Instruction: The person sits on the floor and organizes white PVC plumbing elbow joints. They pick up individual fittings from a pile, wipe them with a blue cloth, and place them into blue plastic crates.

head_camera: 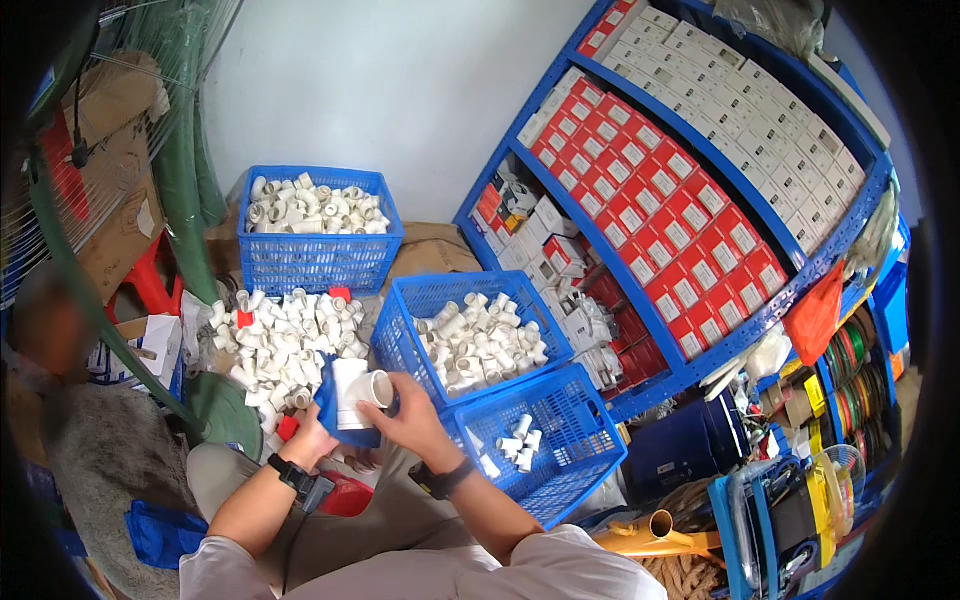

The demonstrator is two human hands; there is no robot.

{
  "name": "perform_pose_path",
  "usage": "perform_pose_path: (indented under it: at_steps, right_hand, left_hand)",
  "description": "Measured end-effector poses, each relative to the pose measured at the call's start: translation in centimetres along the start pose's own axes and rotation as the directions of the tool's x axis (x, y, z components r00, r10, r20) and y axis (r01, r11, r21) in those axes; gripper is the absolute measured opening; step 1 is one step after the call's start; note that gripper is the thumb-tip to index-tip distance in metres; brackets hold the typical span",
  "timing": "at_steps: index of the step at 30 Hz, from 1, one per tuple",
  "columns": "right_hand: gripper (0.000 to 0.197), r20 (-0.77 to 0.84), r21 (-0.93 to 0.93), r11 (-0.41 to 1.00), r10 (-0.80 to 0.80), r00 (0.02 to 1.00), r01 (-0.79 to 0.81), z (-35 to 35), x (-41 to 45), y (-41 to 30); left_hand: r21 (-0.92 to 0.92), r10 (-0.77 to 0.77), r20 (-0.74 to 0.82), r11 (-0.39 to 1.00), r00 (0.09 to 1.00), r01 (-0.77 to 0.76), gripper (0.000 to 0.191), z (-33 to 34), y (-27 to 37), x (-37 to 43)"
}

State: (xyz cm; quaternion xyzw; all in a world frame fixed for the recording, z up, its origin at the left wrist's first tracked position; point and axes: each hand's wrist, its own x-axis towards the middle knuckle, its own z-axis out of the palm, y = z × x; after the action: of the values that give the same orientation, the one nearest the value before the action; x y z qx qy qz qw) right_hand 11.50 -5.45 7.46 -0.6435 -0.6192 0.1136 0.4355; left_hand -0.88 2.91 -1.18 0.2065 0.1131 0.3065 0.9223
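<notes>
A large white plastic pipe fitting with a side branch is held up before me. My left hand grips it from the left through a blue cloth, which wraps its left side and underside. My right hand holds the branch end, the thumb on the fitting's body. Beyond my hands lies a heap of white pipe fittings on the floor, with a few red pieces among them. To the right, a blue plastic crate holds several white fittings. My fingers partly hide the fitting.
Two more blue crates, one at the back and one nearer, hold many white fittings. A blue shelf rack with red and white boxes stands right. At left are a green fan-like frame and a person's blurred head.
</notes>
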Motion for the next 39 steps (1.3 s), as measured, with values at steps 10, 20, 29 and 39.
perform_pose_path:
  at_steps: [10,20,29,39]
  right_hand:
    - [0.055,0.063,0.034,0.986,0.164,0.984,-0.166,0.2,-0.4,-1.2]
    - [0.046,0.194,0.359,0.878,0.261,0.946,-0.316,2.1,-0.6,1.6]
    - [0.045,0.161,0.368,0.9,0.187,0.969,-0.235,0.4,0.3,0.1]
    - [0.042,0.229,0.012,0.998,0.061,0.972,-0.065,1.2,0.3,-0.1]
  left_hand:
    - [0.031,-0.059,-0.034,0.998,0.998,0.06,0.059,-0.3,0.0,0.2]
    - [-0.017,0.01,-0.116,1.0,0.993,-0.012,0.04,-2.4,-0.6,1.3]
    - [-0.182,0.002,-0.03,0.983,1.0,-0.007,0.044,0.8,1.1,0.4]
    - [0.114,0.09,-0.144,0.991,0.985,-0.074,0.066,-3.9,-1.3,0.9]
